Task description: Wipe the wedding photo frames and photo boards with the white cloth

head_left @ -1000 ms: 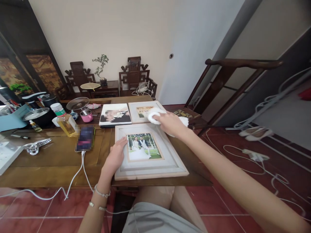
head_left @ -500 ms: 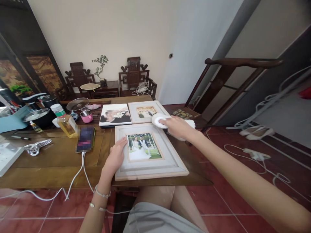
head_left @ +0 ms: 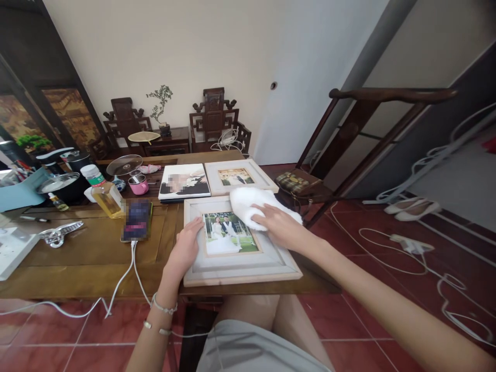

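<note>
A picture frame with a pale wide border (head_left: 232, 274) lies flat near the table's front edge, a photo of a couple at its middle. My left hand (head_left: 188, 243) rests on its left border, the fingers laid out over the wood. In my right hand (head_left: 279, 225) is a bunched white fluffy cloth (head_left: 248, 199). This cloth touches the frame's upper right part and covers that corner and a bit of the photo. Behind it lies a second pale picture frame (head_left: 267, 178), and beside that a white-edged photo panel (head_left: 186, 181).
To the left on the table (head_left: 96, 258) are a phone (head_left: 137, 222) with white cables, a bottle of yellow liquid (head_left: 106, 194), a pink cup (head_left: 138, 185), a metal clip-like tool (head_left: 60, 233) and a pot (head_left: 64, 186). A wooden chair (head_left: 349, 129) stands at the right.
My right hand has moved left and toward me with the cloth, from the frame's far right side onto its upper right part. The cloth now looks more spread. My left hand stays put.
</note>
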Demonstrator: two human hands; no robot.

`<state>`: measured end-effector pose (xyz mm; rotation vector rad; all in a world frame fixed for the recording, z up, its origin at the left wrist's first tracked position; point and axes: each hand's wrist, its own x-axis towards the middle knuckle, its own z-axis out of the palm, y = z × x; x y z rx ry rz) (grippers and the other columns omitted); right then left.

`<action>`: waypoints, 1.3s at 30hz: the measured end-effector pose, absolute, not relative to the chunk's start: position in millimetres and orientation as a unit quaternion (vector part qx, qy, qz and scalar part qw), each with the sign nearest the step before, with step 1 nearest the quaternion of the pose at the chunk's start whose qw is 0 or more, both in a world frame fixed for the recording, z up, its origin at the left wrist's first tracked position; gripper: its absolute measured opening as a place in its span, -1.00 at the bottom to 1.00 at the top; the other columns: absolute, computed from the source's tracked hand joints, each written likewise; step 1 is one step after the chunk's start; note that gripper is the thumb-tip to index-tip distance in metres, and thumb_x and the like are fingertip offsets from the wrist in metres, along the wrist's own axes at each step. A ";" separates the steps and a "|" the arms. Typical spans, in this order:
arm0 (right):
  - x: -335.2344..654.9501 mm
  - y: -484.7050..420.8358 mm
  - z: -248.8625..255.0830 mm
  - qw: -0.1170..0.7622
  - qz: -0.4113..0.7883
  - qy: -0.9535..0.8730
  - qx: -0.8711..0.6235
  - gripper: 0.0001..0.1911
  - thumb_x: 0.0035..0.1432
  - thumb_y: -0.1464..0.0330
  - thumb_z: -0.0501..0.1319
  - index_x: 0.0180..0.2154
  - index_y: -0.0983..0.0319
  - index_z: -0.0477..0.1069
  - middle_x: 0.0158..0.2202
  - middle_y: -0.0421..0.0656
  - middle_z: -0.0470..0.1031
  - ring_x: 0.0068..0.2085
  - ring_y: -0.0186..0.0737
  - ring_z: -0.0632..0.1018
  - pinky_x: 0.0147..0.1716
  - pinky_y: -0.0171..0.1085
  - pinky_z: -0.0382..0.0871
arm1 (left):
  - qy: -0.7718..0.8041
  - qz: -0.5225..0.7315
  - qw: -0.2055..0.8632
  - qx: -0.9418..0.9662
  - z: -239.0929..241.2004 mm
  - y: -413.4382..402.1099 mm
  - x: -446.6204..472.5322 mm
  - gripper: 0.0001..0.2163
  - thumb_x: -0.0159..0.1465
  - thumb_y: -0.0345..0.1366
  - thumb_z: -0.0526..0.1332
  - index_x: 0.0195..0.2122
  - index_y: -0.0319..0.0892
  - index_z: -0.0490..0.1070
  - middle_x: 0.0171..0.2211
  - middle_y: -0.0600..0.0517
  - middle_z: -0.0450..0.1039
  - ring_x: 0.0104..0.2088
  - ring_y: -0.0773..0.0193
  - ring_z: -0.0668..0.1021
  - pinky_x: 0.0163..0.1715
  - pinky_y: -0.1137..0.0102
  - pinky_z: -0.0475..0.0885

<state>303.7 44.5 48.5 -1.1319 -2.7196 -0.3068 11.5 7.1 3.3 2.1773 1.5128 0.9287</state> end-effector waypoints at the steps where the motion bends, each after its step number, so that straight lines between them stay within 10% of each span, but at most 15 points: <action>1: 306.6 34.5 50.4 0.087 -0.089 -0.916 -0.382 -0.43 -0.23 0.72 -0.02 -0.13 0.29 0.37 0.11 0.13 0.31 0.10 -0.01 0.38 0.10 -0.03 0.19 | 0.531 0.328 0.164 0.764 2.7 7.2 11.5 -0.46 0.13 -0.67 -0.06 0.09 -0.15 0.32 0.20 -0.08 0.25 0.23 0.18 0.27 0.24 0.05 0.13; 12: 309.3 -46.7 81.0 0.026 0.035 -0.888 -0.459 -0.47 -0.18 0.66 -0.03 -0.15 0.22 0.34 -0.28 -0.05 0.41 -0.27 -0.07 0.47 -0.30 -0.21 0.34 | 0.530 0.321 0.163 0.768 7.7 6.6 14.1 -0.45 0.14 -0.65 -0.08 0.13 -0.15 0.28 0.21 -0.08 0.23 0.24 0.18 0.25 0.24 0.04 0.12; 21: 251.9 68.8 60.7 0.053 -0.084 -0.902 -0.421 -0.36 -0.14 0.74 -0.01 0.05 0.41 0.27 0.23 0.23 0.15 0.28 0.11 0.08 0.15 0.10 0.00 | 0.527 0.299 0.168 0.778 12.0 4.7 12.1 -0.43 0.13 -0.67 -0.09 0.15 -0.19 0.26 0.22 -0.12 0.21 0.24 0.17 0.24 0.24 0.05 0.11; 39: 243.9 -70.1 99.4 -0.009 0.159 -0.937 -0.310 -0.32 -0.18 0.70 -0.01 0.00 0.20 0.35 0.22 0.02 0.22 0.28 -0.10 0.12 0.20 -0.05 0.08 | 0.527 0.318 0.169 0.770 9.4 5.3 14.6 -0.54 0.23 -0.56 -0.08 0.13 -0.18 0.26 0.21 -0.11 0.23 0.23 0.17 0.26 0.23 0.09 0.14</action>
